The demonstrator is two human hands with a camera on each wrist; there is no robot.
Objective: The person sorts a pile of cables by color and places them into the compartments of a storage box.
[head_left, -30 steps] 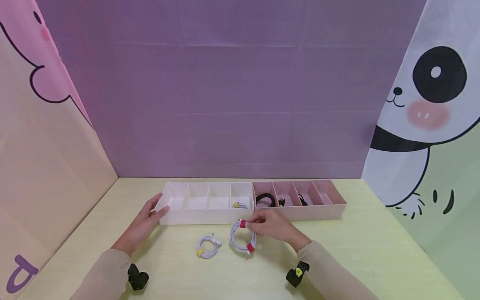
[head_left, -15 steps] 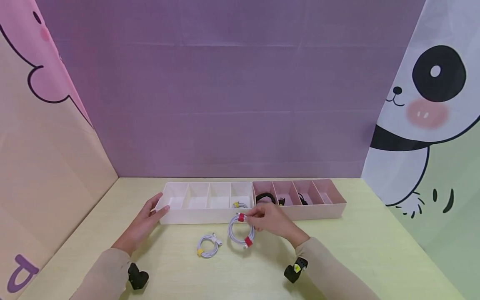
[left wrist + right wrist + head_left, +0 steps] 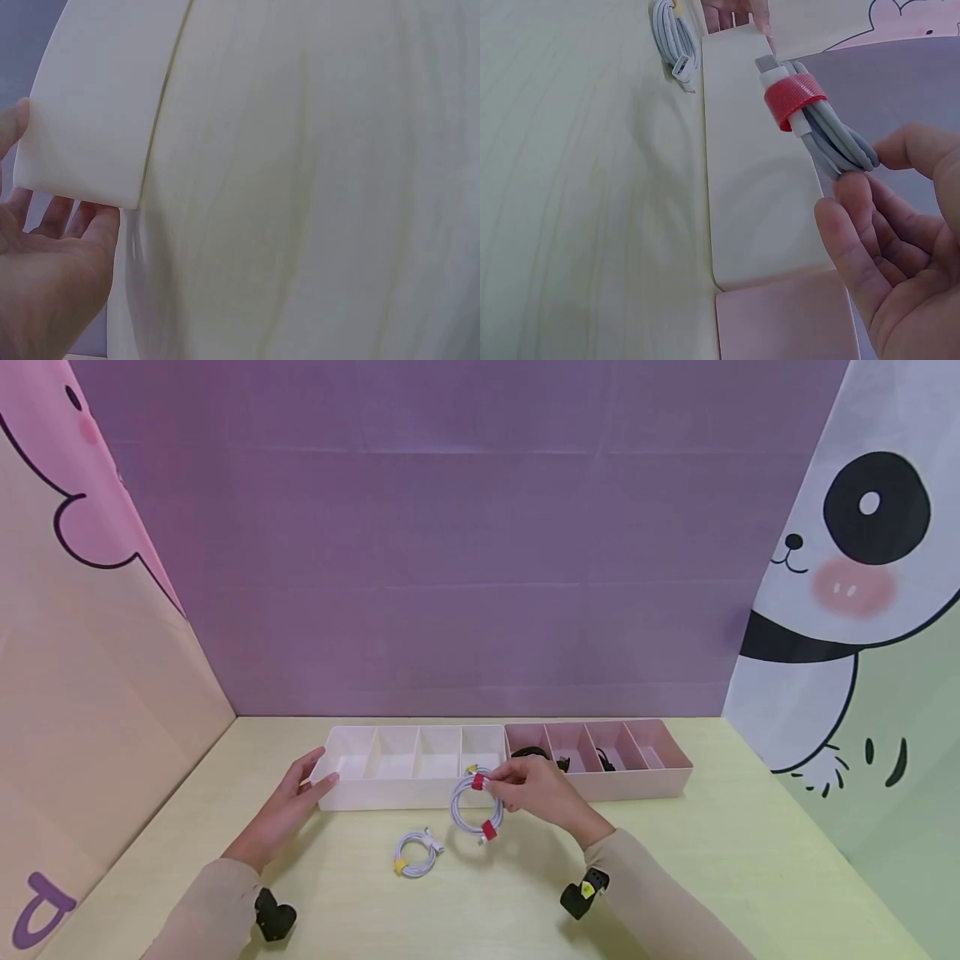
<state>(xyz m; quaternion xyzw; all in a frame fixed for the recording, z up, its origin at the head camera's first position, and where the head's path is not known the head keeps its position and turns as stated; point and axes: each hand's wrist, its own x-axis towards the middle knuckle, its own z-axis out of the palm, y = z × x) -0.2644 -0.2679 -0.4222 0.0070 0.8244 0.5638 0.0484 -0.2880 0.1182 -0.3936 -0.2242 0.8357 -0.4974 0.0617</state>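
My right hand (image 3: pixel 542 792) pinches a coiled white cable (image 3: pixel 455 814) with red straps between thumb and fingers. The coil hangs just before the white divided box (image 3: pixel 397 793), overlapping its front wall in the head view. In the right wrist view, a metal plug sticks out by the red strap (image 3: pixel 795 100). At the box's left end, my left hand (image 3: pixel 288 800) holds the corner, thumb at the front rim and fingers against the end wall (image 3: pixel 82 142). Another coiled white cable (image 3: pixel 417 867) with a yellow strap lies on the table. One more yellow-strapped cable (image 3: pixel 472 769) sits in the box's rightmost compartment.
A pink divided box (image 3: pixel 630 786) adjoins the white one on the right. In its compartments are a black cable (image 3: pixel 529 752) and smaller dark cables (image 3: pixel 605 761). Fabric walls (image 3: pixel 480 568) enclose the wooden table (image 3: pixel 712 860) at the back and sides.
My right hand has lifted the red-strapped cable up and slightly left, toward the white box's right compartment. The left hand stays at the box's left end.
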